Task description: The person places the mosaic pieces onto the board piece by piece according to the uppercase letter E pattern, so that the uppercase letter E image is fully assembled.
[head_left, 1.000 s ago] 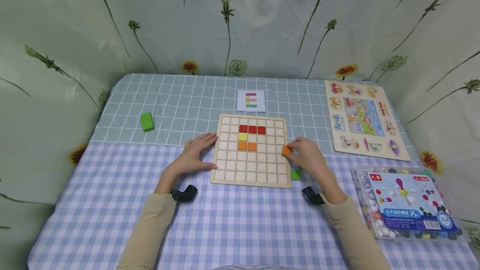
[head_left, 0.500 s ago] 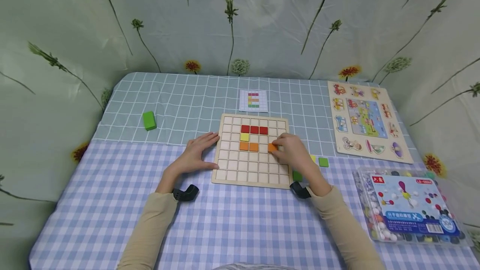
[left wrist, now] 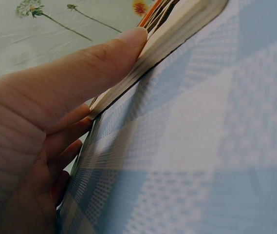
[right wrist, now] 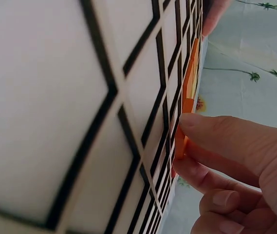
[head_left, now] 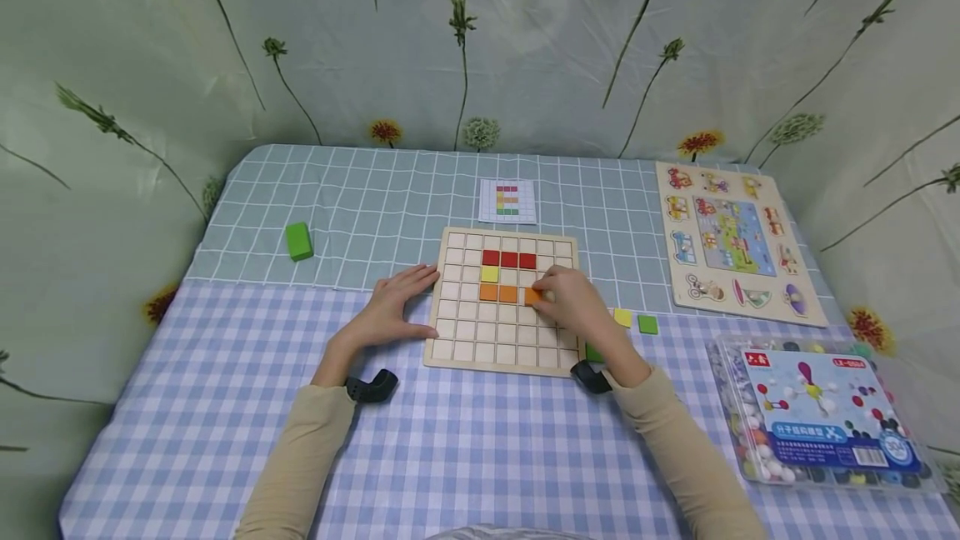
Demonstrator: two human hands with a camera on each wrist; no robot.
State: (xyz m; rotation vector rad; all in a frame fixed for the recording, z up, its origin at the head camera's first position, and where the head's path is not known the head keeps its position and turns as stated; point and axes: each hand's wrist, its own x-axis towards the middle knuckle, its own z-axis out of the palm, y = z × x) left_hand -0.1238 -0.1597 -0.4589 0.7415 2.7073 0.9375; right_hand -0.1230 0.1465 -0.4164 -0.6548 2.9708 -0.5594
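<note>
A wooden grid board [head_left: 463,330] lies in front of me, with three red tiles [head_left: 509,259] in one row, a yellow tile [head_left: 489,274] below the left one, and two orange tiles [head_left: 498,293] under that. Thumb and fingers of my right hand [head_left: 576,300] pinch another orange tile [head_left: 533,297] at the board, just right of the two orange ones. In the right wrist view the held orange tile [right wrist: 180,142] sits between thumb and fingertip, close over the grid. My left hand [head_left: 390,307] rests against the board's left edge, its thumb [left wrist: 114,53] touching the side, fingers fairly straight.
A pattern card [head_left: 507,202] lies behind the board. Right of it are a yellow tile [head_left: 622,317], a green tile [head_left: 648,324] and a partly hidden green tile [head_left: 593,352]. A green block [head_left: 298,242], a picture puzzle [head_left: 738,244] and a plastic box [head_left: 825,411] lie farther out.
My right hand has carried the orange tile left from the board's right edge to beside the two orange tiles. The left hand stays at the left edge.
</note>
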